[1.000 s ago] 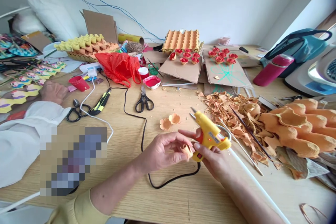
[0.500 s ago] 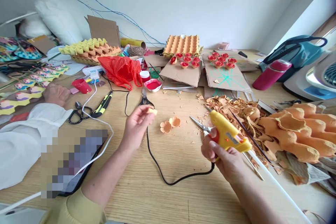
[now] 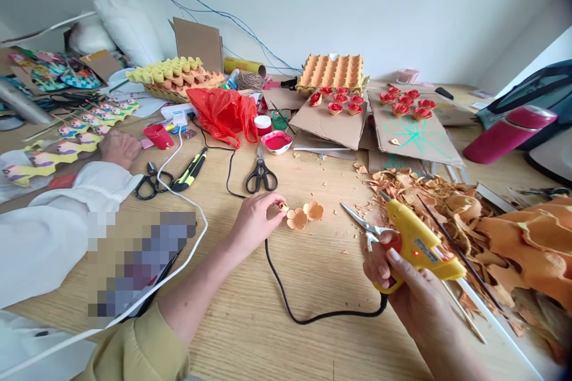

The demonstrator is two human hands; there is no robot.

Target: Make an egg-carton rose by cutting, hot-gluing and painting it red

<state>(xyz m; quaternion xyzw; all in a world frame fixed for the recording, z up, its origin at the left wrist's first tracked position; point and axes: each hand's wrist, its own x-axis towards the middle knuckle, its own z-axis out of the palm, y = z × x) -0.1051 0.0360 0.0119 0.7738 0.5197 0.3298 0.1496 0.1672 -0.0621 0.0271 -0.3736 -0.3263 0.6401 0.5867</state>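
My left hand pinches a small rolled piece of egg carton between thumb and fingers, just left of two flower-shaped carton cups on the table. My right hand is wrapped round a yellow hot glue gun, its nozzle pointing up and away from me and a small red light glowing. A white glue stick sticks out of its back. Silver scissors lie beside my right fingers, their handles partly hidden. The gun's black cord loops across the table between my hands.
Black scissors, a dish of red paint and a red plastic bag lie ahead. Red carton flowers stand on cardboard. Orange scraps pile at right. A co-worker's sleeve and a tablet are at left.
My left hand has moved right and down to the carton cups, still pinching the small piece, and uncovered the black scissors. The view has turned slightly left; the right hand keeps the glue gun.
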